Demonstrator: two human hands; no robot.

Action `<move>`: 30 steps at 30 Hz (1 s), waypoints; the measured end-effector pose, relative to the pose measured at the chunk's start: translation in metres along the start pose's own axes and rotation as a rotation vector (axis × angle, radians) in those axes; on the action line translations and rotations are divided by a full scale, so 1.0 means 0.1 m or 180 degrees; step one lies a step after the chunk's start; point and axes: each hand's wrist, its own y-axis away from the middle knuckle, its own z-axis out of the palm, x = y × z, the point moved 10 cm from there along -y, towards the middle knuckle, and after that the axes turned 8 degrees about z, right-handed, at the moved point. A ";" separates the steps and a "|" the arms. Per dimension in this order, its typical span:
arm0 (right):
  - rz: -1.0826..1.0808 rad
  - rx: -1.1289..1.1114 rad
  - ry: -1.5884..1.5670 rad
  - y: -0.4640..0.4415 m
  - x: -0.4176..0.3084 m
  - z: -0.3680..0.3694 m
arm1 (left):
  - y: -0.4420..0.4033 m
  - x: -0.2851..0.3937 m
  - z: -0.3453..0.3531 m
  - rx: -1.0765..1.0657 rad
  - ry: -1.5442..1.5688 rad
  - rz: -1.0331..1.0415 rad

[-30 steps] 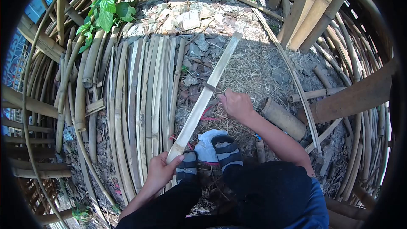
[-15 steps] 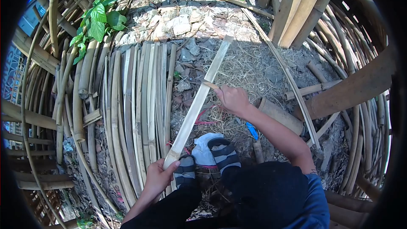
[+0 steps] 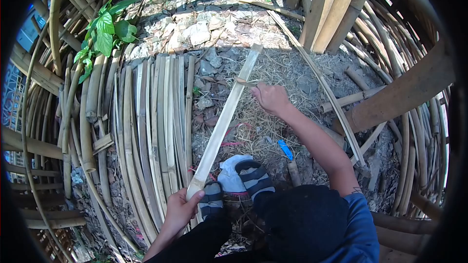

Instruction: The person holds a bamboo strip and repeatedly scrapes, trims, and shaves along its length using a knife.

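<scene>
My left hand grips the near end of a long split bamboo strip, thumb on top. The strip slants away and to the right, its pale inner face up. My right hand is closed around what looks like a small knife. Its narrow brownish blade lies across the strip towards the far end; the handle is hidden in my fist. Sandalled feet are below the strip, beside a white scrap.
Several split bamboo strips lie side by side on the left. A leafy plant grows beyond them. Thick bamboo poles stand and lean at the right. Straw-like shavings and a blue object are on the ground.
My right hand and the knife have shifted slightly away, towards the strip's far end. The left hand still holds the near end. The whole view has shifted a little.
</scene>
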 end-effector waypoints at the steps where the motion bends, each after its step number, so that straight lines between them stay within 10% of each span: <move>1: 0.0003 -0.0002 0.0006 -0.01 0.03 0.02 | 0.01 0.01 0.00 -0.0002 -0.0010 -0.0007; 30: 0.1013 -0.0126 0.0333 -0.31 0.90 -0.05 | 0.05 -0.13 -0.01 -0.0115 -0.0137 -0.0042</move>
